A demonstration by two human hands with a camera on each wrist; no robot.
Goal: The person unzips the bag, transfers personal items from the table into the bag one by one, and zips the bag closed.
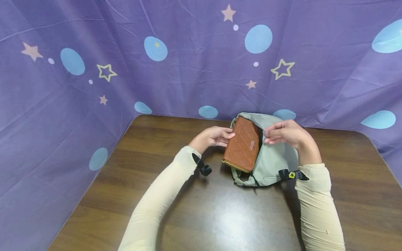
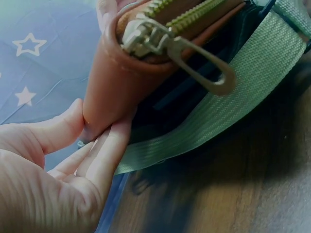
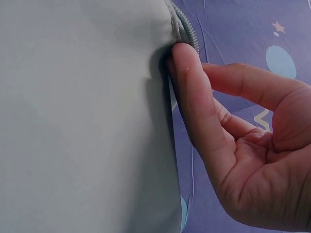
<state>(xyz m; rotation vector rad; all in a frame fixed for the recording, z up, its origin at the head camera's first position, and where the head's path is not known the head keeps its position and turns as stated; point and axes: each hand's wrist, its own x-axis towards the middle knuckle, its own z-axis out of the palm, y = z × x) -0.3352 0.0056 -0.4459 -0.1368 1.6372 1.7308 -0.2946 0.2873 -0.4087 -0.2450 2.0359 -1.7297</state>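
Observation:
A brown quilted zip wallet (image 1: 243, 144) lies partly in the opening of a pale green bag (image 1: 276, 158). My left hand (image 1: 216, 136) pinches the wallet's left edge between thumb and fingers. In the left wrist view the wallet's gold zip and metal pull (image 2: 204, 68) face the camera, with a green webbing strap (image 2: 262, 63) beneath. My right hand (image 1: 287, 133) pinches the zipped edge of the bag's opening, to the right of the wallet. The right wrist view shows the grey-green fabric and the zip teeth (image 3: 187, 26) by the fingertips. The wallet's far side is hidden in the bag.
The bag rests near the back edge of a brown wooden table (image 1: 201, 209). A purple cloth (image 1: 194, 69) with stars and blue spots hangs behind and at the left. Black straps (image 1: 202, 165) circle both wrists.

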